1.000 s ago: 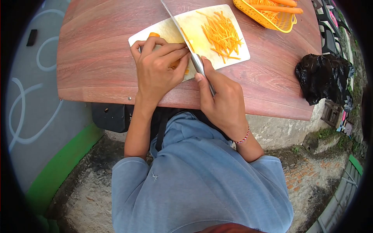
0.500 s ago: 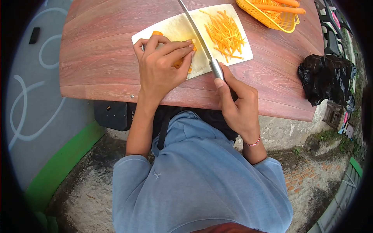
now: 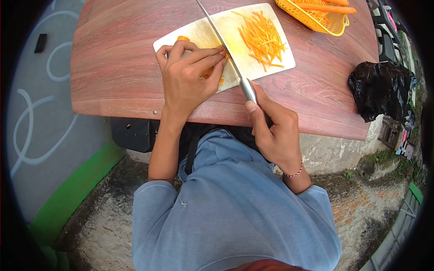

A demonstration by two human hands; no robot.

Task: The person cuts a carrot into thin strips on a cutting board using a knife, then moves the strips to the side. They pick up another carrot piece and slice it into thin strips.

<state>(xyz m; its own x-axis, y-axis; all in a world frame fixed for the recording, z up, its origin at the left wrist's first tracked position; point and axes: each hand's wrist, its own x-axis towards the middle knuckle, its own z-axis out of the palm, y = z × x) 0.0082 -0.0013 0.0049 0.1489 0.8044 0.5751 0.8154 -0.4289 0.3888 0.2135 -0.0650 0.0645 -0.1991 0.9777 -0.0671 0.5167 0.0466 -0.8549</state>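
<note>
My left hand [image 3: 192,70] is bent over a carrot piece [image 3: 207,73] on the white cutting board [image 3: 174,36], fingertips pressed together on its right end. Most of that piece is hidden under the palm. Another orange carrot chunk [image 3: 183,39] peeks out beyond the knuckles. In my right hand [image 3: 276,124] is the metal handle of a kitchen knife [image 3: 220,39], with the thumb along its top. The blade crosses the board diagonally, right beside my left fingertips. A heap of thin carrot strips [image 3: 264,40] lies on the board's right half.
A yellow plastic basket [image 3: 332,28] with whole carrots [image 3: 325,8] and shreds stands at the table's far right. Beside the right edge of the reddish wooden table [image 3: 113,67] hangs a black plastic bag [image 3: 379,90]. A grey wall [image 3: 34,131] rises on the left.
The knife has shifted left, its blade now against the carrot by my left fingertips. My right hand moved slightly left and toward me with it; my left hand keeps its place.
</note>
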